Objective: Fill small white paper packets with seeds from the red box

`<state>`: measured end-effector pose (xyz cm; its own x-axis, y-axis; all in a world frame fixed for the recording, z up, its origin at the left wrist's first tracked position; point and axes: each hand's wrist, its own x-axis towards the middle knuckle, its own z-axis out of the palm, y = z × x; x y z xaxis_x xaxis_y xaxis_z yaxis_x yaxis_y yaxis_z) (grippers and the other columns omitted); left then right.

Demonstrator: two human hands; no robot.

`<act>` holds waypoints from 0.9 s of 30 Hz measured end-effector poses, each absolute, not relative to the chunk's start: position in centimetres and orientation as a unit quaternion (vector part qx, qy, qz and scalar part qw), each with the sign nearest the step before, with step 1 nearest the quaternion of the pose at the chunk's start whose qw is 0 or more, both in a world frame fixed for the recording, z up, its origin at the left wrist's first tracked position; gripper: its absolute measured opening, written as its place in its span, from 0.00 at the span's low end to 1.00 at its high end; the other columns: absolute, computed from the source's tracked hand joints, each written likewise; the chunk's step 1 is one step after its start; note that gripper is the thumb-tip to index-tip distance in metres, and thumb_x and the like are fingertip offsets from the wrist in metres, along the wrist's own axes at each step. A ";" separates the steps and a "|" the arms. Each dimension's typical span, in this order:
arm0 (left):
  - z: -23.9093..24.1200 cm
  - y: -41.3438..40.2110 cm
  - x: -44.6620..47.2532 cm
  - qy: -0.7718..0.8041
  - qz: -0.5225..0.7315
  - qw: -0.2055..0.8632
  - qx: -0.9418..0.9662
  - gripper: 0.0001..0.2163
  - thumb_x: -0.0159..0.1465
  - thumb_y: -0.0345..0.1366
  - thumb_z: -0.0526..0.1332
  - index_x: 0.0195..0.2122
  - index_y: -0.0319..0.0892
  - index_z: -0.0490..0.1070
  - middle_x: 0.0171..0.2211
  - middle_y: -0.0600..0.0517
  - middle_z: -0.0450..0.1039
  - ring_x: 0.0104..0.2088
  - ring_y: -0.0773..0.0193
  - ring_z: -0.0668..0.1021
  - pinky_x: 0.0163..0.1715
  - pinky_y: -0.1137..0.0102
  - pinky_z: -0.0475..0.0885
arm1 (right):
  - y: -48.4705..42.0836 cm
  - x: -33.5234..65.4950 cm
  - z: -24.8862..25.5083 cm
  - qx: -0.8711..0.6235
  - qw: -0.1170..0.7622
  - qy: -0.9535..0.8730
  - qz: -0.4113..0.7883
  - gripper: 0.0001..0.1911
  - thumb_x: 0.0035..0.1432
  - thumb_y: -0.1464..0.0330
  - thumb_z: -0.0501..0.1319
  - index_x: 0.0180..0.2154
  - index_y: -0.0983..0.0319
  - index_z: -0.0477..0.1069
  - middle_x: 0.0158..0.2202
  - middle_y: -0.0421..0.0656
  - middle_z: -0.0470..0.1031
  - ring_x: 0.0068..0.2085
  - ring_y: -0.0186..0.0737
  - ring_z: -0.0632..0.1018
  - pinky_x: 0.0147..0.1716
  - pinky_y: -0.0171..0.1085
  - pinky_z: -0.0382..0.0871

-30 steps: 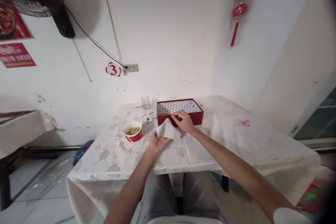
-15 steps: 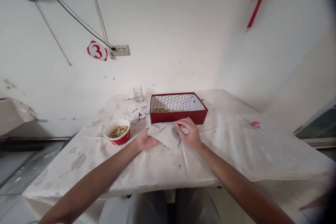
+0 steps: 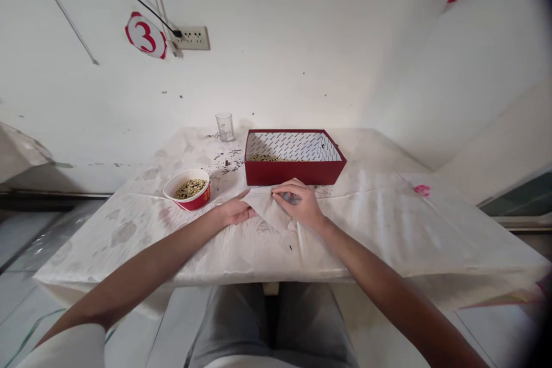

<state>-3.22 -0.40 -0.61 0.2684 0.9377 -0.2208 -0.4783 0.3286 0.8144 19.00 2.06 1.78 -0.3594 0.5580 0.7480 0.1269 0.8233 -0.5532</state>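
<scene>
Between my hands, just in front of a red box [image 3: 295, 173], is a thin white sheet [image 3: 269, 210] that looks like cloth or soft paper. My left hand [image 3: 236, 210], palm turned up, holds its left side, with part of the fingers hidden beneath it. The fingers of my right hand [image 3: 302, 204] pinch its upper right part. Light and dark beans or grains lie in the left part of the box, which has a white patterned lining. To the left of my left hand stands a red and white paper bowl [image 3: 199, 200] holding more mixed grains [image 3: 190, 188].
A clear glass [image 3: 225, 127] stands near the wall. Dark bits [image 3: 226, 164] are scattered between it and the box. A pale cloth [image 3: 375, 230] covers the table, with a pink item [image 3: 421, 190] at the right. The wall carries a socket [image 3: 194, 38].
The camera view has tilted down, so the table sits higher in the picture. My right hand has shifted a little left across the white sheet, its fingers now drawn together on it.
</scene>
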 end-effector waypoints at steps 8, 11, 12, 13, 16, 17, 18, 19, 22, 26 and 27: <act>0.2 -0.4 -2.0 0.405 0.469 0.713 0.329 0.12 0.64 0.29 0.70 0.48 0.34 0.80 0.43 0.40 0.84 0.40 0.61 0.85 0.44 0.70 0.82 | 2.8 19.0 1.2 -0.229 0.511 -0.789 0.252 0.05 0.63 0.65 0.69 0.40 0.55 0.84 0.39 0.45 0.83 0.36 0.41 0.78 0.33 0.42 0.74; 0.4 -0.6 -2.0 0.399 0.451 0.718 0.350 0.11 0.64 0.29 0.70 0.47 0.33 0.80 0.43 0.39 0.84 0.41 0.60 0.85 0.45 0.68 0.82 | 3.0 19.0 1.0 -0.217 0.508 -0.795 0.252 0.04 0.63 0.66 0.69 0.39 0.56 0.84 0.38 0.45 0.83 0.39 0.42 0.80 0.36 0.42 0.76; 0.4 -0.6 -2.0 0.397 0.445 0.720 0.355 0.11 0.64 0.29 0.70 0.47 0.33 0.80 0.43 0.38 0.84 0.41 0.59 0.85 0.45 0.68 0.82 | 3.0 19.1 1.0 -0.215 0.506 -0.795 0.254 0.04 0.63 0.66 0.70 0.39 0.56 0.85 0.38 0.45 0.83 0.39 0.42 0.80 0.37 0.42 0.76; 0.5 -0.7 -2.1 0.394 0.442 0.721 0.360 0.10 0.64 0.29 0.70 0.47 0.33 0.80 0.43 0.38 0.84 0.41 0.59 0.85 0.45 0.68 0.82 | 3.0 19.1 1.0 -0.216 0.503 -0.796 0.260 0.04 0.62 0.66 0.70 0.38 0.56 0.85 0.38 0.45 0.82 0.39 0.42 0.80 0.37 0.42 0.76; 0.5 -0.7 -2.2 0.388 0.448 0.721 0.359 0.11 0.62 0.28 0.71 0.46 0.33 0.80 0.43 0.39 0.84 0.41 0.60 0.85 0.46 0.69 0.81 | 3.2 19.1 0.9 -0.221 0.486 -0.793 0.294 0.04 0.61 0.64 0.71 0.37 0.56 0.85 0.41 0.45 0.81 0.39 0.41 0.80 0.37 0.41 0.76; 0.4 -0.6 -2.2 0.386 0.454 0.721 0.355 0.12 0.62 0.27 0.71 0.47 0.33 0.80 0.43 0.39 0.84 0.41 0.60 0.85 0.46 0.69 0.81 | 3.2 19.1 0.9 -0.222 0.483 -0.790 0.305 0.04 0.61 0.64 0.71 0.37 0.55 0.85 0.42 0.45 0.81 0.40 0.41 0.81 0.38 0.40 0.77; 0.4 -0.6 -2.2 0.385 0.458 0.721 0.349 0.13 0.61 0.26 0.71 0.47 0.34 0.80 0.44 0.40 0.84 0.42 0.60 0.85 0.47 0.69 0.80 | 3.3 19.1 0.9 -0.221 0.482 -0.788 0.314 0.04 0.61 0.63 0.71 0.37 0.55 0.85 0.44 0.45 0.80 0.42 0.41 0.81 0.40 0.41 0.77; 0.3 -0.5 -2.2 0.385 0.463 0.721 0.344 0.13 0.61 0.26 0.72 0.47 0.34 0.80 0.44 0.40 0.84 0.43 0.60 0.85 0.48 0.69 0.80 | 3.4 19.0 0.8 -0.220 0.482 -0.785 0.319 0.04 0.60 0.63 0.72 0.37 0.55 0.85 0.45 0.45 0.79 0.44 0.41 0.80 0.42 0.41 0.77; 0.0 -0.4 -2.3 0.378 0.472 0.723 0.333 0.13 0.59 0.24 0.73 0.45 0.33 0.80 0.43 0.40 0.84 0.43 0.59 0.85 0.50 0.68 0.79 | 3.6 18.9 0.8 -0.219 0.487 -0.781 0.325 0.05 0.59 0.63 0.73 0.38 0.54 0.85 0.46 0.45 0.77 0.42 0.40 0.79 0.44 0.42 0.77; -0.4 -0.2 -2.4 0.363 0.481 0.726 0.332 0.13 0.57 0.23 0.73 0.43 0.33 0.80 0.42 0.40 0.84 0.43 0.58 0.85 0.51 0.68 0.79 | 3.5 18.9 1.1 -0.209 0.487 -0.784 0.323 0.06 0.58 0.64 0.73 0.40 0.54 0.85 0.45 0.44 0.76 0.41 0.39 0.78 0.45 0.43 0.77; -0.4 -0.2 -2.5 0.363 0.482 0.726 0.331 0.12 0.57 0.23 0.73 0.43 0.33 0.80 0.42 0.40 0.84 0.43 0.58 0.85 0.51 0.68 0.79 | 3.4 18.9 1.2 -0.205 0.488 -0.786 0.320 0.06 0.59 0.64 0.73 0.40 0.54 0.85 0.45 0.44 0.76 0.41 0.40 0.78 0.45 0.43 0.77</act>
